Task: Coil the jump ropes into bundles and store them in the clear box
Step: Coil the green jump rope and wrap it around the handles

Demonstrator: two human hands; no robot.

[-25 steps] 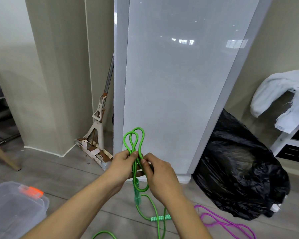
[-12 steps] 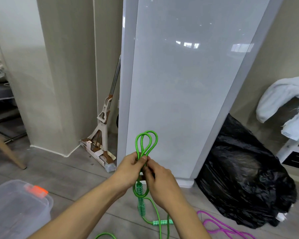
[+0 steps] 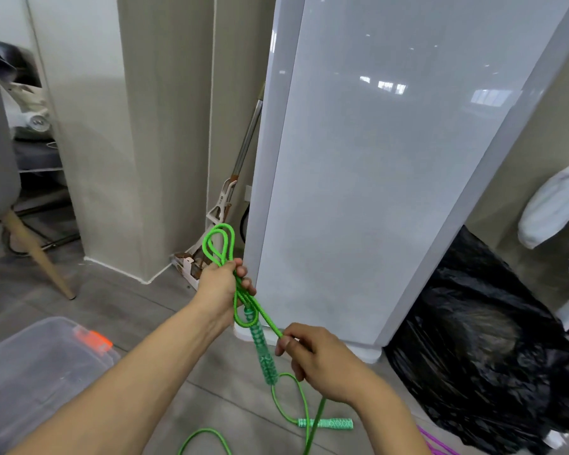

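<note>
Over the grey floor point(image 3: 128, 307), the two hands, joined at the loops half a second ago, have parted: the left hand point(image 3: 219, 287) alone grips the gathered loops of the green jump rope point(image 3: 224, 247), while the right hand point(image 3: 319, 362) pinches one strand, drawn taut down and away. I judge a binding wrap is starting; the bundle is unfinished, and the clear box point(image 3: 30, 366) waits nearby at lower left.
</note>
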